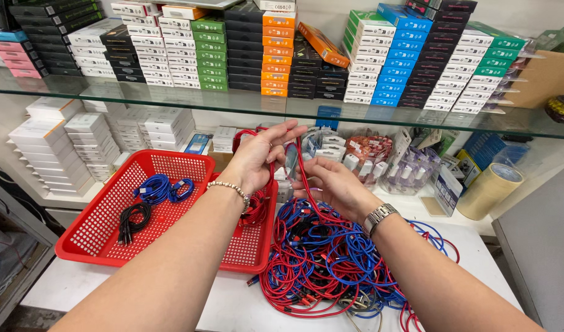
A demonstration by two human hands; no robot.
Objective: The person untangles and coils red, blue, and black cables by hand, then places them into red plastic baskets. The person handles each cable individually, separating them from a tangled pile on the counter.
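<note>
My left hand [260,157] is raised over the right side of a red plastic basket [91,237] and grips loops of a red cable [303,178]. A bead bracelet sits on that wrist. My right hand [331,181], with a metal watch on its wrist, pinches the same red cable just to the right. The cable runs down into a tangled heap of red and blue cables [331,264] on the white counter. Inside the basket lie a coiled blue cable [162,187], a coiled black cable [133,222] and some red cable under my left wrist.
A glass shelf [171,98] above carries stacks of small boxes in several colours. More white boxes [54,147] stand at back left. Bagged chargers [380,157] and a roll of tape [491,190] sit at back right. The white counter's edge [60,289] runs front left.
</note>
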